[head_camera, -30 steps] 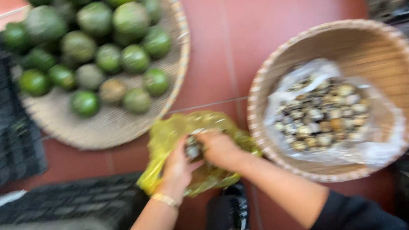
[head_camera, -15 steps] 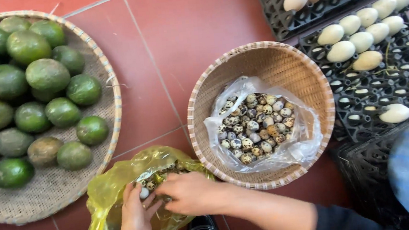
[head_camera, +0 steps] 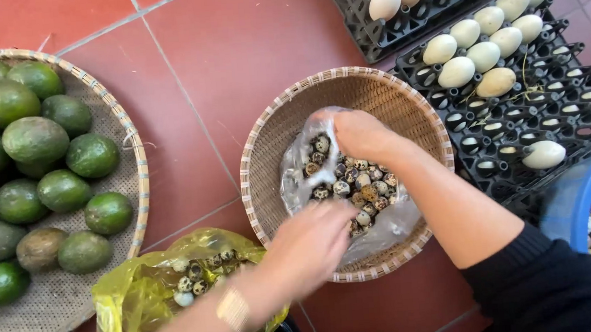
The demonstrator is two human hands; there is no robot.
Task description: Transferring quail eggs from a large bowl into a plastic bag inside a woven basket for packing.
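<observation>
Our right hand (head_camera: 360, 134) pinches the clear plastic bag (head_camera: 325, 185) of speckled quail eggs (head_camera: 357, 186) at its 12 o'clock edge, inside the woven basket (head_camera: 403, 108). The bag's long axis runs 11 to 5 o'clock. Our left hand (head_camera: 312, 245) (blurred, so we cannot tell its grip) hovers at the basket's 7 o'clock, beside the yellow bag (head_camera: 138, 305).

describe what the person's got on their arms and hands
Both hands are bare, with no gloves. The left hand is blurred; its wrist carries a gold-coloured band, and no sleeve shows on that forearm. The right hand has a bare forearm, with a black sleeve pushed up near the elbow.
</observation>
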